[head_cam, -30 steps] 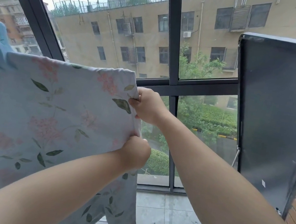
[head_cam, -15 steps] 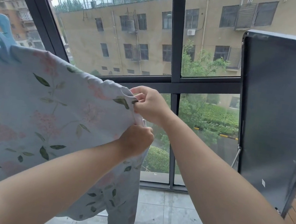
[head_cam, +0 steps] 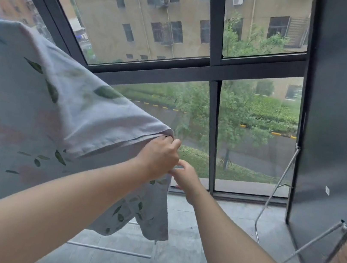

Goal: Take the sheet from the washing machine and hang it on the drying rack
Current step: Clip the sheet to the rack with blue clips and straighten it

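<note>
The left grip (head_cam: 158, 155) is clenching the folded hem of the floral sheet (head_cam: 35, 115), fingers curled round the cloth. Just below it, the right grip (head_cam: 185, 178) is reaching to the sheet's hanging edge; whether it is pinching the cloth I cannot tell. The sheet is spreading up to the left, its lower corner hanging over the white rails of the drying rack (head_cam: 109, 250). A dark panel (head_cam: 340, 111) is standing at the right, the window frame (head_cam: 209, 69) beyond.
</note>
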Action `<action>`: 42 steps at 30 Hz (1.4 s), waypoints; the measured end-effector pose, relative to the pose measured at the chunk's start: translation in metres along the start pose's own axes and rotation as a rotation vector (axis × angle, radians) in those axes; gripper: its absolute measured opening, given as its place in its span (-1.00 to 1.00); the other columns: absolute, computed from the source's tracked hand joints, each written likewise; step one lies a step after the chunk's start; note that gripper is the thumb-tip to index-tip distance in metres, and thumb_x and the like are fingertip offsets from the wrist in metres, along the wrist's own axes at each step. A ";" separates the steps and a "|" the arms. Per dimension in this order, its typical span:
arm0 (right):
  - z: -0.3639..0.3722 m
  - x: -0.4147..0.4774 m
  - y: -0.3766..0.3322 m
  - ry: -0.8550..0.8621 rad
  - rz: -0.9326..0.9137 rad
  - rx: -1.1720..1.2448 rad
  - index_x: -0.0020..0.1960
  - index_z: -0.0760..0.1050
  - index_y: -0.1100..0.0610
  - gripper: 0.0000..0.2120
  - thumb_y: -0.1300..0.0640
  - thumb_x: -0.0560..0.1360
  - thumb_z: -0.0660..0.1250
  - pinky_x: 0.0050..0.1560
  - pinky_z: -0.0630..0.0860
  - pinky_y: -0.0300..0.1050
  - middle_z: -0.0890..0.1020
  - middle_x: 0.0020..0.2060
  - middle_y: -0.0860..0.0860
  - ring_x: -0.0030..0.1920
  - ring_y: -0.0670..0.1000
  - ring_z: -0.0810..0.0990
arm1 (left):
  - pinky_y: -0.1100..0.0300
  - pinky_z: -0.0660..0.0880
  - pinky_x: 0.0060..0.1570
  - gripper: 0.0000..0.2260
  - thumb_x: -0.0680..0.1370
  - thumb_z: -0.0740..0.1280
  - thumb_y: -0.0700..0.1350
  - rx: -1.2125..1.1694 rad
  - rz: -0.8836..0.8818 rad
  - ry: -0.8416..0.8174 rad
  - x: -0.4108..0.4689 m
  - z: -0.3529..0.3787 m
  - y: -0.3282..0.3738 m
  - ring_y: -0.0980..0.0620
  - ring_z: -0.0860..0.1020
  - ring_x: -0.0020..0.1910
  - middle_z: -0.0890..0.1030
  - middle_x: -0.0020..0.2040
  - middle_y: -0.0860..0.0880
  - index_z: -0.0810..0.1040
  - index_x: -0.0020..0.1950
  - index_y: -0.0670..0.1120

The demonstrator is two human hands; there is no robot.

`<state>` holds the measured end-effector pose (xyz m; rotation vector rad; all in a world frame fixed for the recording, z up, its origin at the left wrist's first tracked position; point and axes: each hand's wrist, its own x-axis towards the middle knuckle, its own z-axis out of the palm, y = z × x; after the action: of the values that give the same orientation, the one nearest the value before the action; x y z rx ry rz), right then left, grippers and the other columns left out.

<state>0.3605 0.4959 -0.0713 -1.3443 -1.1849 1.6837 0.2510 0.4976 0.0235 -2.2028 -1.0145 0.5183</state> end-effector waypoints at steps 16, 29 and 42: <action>0.007 0.056 0.069 -0.067 -0.011 -0.065 -0.11 0.56 0.21 -0.82 0.09 0.50 0.30 -0.10 0.61 0.12 0.59 -0.19 0.08 -0.16 0.03 0.53 | 0.07 0.32 -0.01 -0.63 0.45 -0.07 -0.30 0.020 0.046 -0.153 0.010 0.006 0.013 -0.08 0.57 -0.08 0.59 -0.09 -0.03 0.48 0.02 -0.08; 0.007 0.071 0.073 -0.103 0.089 0.334 -0.03 0.60 0.14 -0.74 0.03 0.34 0.35 -0.12 0.61 0.04 0.64 -0.03 0.14 -0.03 0.09 0.59 | 0.02 0.29 0.12 -0.78 0.58 0.19 -0.17 -0.025 0.001 -0.292 0.027 0.011 0.008 -0.09 0.45 0.08 0.57 0.03 -0.02 0.62 0.06 -0.03; 0.035 0.094 0.090 -0.096 0.022 -0.040 -0.22 0.39 0.14 -0.61 -0.17 0.30 0.36 -0.26 0.42 -0.08 0.47 -0.33 0.04 -0.28 0.00 0.44 | 0.07 0.27 -0.05 -0.82 0.42 0.22 -0.14 -0.144 0.136 -0.202 0.012 0.044 -0.007 -0.02 0.46 -0.08 0.51 -0.17 0.09 0.60 -0.13 0.03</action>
<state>0.3068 0.5395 -0.1866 -1.3175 -1.2688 1.7659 0.2290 0.5281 -0.0036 -2.3959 -1.0374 0.7640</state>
